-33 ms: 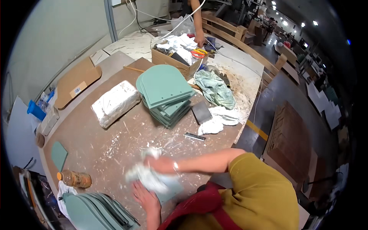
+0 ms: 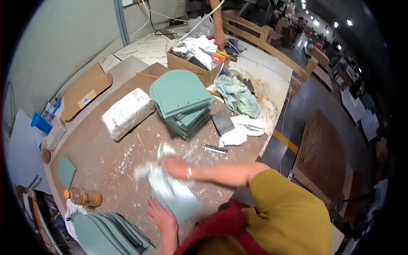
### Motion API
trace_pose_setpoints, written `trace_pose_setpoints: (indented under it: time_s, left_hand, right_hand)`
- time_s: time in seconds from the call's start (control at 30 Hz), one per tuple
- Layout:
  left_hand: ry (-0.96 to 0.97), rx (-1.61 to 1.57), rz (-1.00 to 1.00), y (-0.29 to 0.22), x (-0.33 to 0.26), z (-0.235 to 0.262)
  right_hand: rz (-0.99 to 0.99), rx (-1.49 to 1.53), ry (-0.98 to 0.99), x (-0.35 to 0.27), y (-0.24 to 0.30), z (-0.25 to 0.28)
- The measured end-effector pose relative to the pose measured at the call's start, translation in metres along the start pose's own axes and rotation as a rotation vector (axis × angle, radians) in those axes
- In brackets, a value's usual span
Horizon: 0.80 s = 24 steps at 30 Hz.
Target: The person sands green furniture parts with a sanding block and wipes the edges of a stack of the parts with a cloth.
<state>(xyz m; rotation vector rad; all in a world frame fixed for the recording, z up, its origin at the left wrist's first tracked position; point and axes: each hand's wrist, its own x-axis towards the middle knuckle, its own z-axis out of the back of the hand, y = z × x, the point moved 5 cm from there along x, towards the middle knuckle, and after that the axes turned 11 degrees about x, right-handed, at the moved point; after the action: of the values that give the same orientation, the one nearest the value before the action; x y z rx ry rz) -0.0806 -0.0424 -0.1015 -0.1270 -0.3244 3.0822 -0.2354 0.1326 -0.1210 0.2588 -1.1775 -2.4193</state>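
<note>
A pale green flat panel lies at the table's near edge. My left hand rests flat on its left side, fingers stretched out. Over the panel's far end, my right hand is closed on a white cloth; both are smeared by motion. Beyond them stands an uneven stack of green panels with rounded tops. More green panels are piled at the lower left.
A white wrapped block, a bottle and a small green piece lie leftward. To the right are a dark square, a small black-and-silver tool and rags. Another person's hand is by a cardboard box.
My right hand and the cloth have shifted away from me, uncovering more of the green panel. My left hand stays at the panel's left side.
</note>
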Motion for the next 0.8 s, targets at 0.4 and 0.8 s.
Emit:
trace_pose_setpoints:
  time_s: [0.4, 0.8]
  left_hand:
    - [-0.136, -0.14, 0.064, 0.035, -0.001, 0.003]
    - [-0.616, -0.491, -0.031, 0.021, 0.03, 0.123]
  right_hand:
    - [-0.045, -0.179, -0.075, -0.018, 0.02, 0.015]
    - [0.374, 0.207, 0.118, -0.116, 0.139, 0.006]
